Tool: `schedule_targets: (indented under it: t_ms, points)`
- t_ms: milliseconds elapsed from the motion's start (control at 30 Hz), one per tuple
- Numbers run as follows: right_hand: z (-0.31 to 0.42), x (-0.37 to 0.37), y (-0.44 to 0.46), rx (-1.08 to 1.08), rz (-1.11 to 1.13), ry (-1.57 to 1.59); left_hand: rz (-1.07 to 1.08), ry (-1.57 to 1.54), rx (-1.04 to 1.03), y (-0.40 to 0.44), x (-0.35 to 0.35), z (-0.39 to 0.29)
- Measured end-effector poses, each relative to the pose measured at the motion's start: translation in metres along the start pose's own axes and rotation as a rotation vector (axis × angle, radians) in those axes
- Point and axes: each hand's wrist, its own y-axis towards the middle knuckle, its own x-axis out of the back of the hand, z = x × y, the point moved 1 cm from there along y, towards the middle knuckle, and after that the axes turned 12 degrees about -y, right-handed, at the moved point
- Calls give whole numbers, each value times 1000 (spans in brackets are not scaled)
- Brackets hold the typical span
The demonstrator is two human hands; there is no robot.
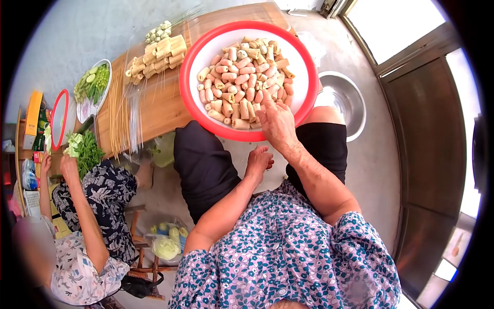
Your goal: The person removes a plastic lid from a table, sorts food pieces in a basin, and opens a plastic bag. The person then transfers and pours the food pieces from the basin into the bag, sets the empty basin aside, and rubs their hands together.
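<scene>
A wide white basin with a red rim rests over the knees and holds a heap of short pink and tan rolled pieces. My right hand reaches over the basin's near rim, its index finger stretched out at the pieces and its other fingers loosely bent; nothing is visibly held. Below the rim, above the lap, my left hand hangs with its fingers loosely curled and apart, and no object shows in it.
A wooden table carries stacked tan rolls, thin sticks and a vegetable plate. A metal basin stands on the floor at right. Another person sits at left, hands at leafy greens.
</scene>
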Motion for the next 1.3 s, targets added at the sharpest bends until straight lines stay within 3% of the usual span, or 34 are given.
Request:
schedule_targets:
  t_ms: [133, 200, 433, 867, 933, 1067, 1167, 1300]
  points:
    - [0, 1, 1, -12, -82, 38, -10, 0, 15, 2, 1, 1]
    - [2, -1, 1, 65, 28, -92, -3, 1, 16, 2, 0, 1]
    - [5, -2, 2, 9, 106, -175, 24, -14, 8, 1, -3, 1]
    - [5, -4, 3, 54, 78, -142, 43, 1, 18, -3, -7, -2]
    - [10, 5, 6, -59, 209, -129, 43, -5, 11, -2, -7, -1]
    - [10, 1, 5, -43, 128, -173, 46, 1, 14, -3, -7, -2]
    - [12, 5, 6, -75, 237, -144, 37, -6, 13, -1, -6, 1]
    - [6, -6, 3, -48, 130, -114, 36, 3, 11, 2, -5, 4]
